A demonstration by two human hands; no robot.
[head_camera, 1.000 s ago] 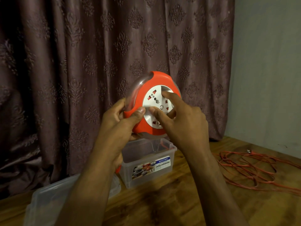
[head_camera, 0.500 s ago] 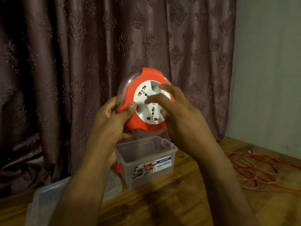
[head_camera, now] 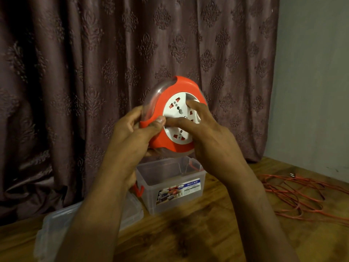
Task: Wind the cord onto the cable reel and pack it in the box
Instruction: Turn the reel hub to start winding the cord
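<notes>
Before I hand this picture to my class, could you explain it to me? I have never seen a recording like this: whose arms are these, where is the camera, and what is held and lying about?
There is no machine here. The camera sits on a person's head and looks forward and down, so the two arms are that person's own.

The left hand grips the rim of a round orange cable reel, held up before a patterned curtain. The right hand has its fingers on the reel's white socket face.

Below, on a wooden surface, stands an open clear plastic box labelled MULTI-BOX. Its clear lid lies to the left. To the right the orange cord lies in loose loops, not yet wound on.
</notes>
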